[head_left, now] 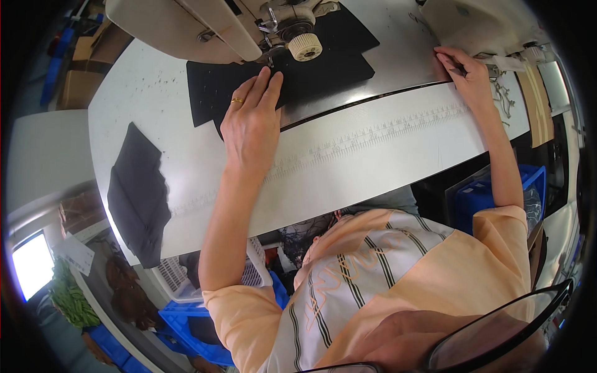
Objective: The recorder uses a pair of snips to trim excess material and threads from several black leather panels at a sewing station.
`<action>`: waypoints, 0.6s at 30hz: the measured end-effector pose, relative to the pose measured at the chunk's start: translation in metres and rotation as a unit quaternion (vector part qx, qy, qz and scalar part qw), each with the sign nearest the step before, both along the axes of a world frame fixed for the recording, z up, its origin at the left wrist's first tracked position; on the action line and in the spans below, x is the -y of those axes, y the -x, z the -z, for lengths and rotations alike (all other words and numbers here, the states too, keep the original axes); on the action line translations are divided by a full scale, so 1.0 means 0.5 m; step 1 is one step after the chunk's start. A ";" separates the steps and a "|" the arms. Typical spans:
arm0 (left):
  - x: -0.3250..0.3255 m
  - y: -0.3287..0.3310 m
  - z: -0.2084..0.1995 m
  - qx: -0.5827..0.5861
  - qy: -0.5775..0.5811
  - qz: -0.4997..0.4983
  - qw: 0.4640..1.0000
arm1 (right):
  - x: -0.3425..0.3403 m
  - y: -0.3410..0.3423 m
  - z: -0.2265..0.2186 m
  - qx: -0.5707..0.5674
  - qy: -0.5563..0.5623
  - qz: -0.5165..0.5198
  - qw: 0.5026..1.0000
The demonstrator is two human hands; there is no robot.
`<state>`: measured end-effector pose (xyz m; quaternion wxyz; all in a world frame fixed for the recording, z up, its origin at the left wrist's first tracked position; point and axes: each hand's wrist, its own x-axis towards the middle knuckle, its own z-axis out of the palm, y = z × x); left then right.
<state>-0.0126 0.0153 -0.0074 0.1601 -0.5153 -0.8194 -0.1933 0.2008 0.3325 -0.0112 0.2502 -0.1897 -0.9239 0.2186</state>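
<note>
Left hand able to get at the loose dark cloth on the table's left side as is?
Likely yes: only white tabletop shows between the left hand and the cloth, though the hand would first have to leave the black fabric it rests on.

Two hands (252, 127) and one ring (236, 100) were near one sewing machine (180, 28); one dark cloth (140, 193) lay left of it, black pieces (329, 73) beneath it (overlapped, uncountable).

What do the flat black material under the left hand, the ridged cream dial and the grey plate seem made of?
Flat black sheet material: probably matt fabric, from its dull surface; no weave is discernible.
Ridged, round cream dial: likely moulded plastic, given its even ribs.
Flat grey plate: apparently smooth metal, judging by its glare.
</note>
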 end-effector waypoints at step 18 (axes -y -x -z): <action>0.282 -0.192 -0.090 0.440 -0.056 -0.128 0.887 | 0.002 -0.008 -0.002 -0.020 -0.077 0.000 0.997</action>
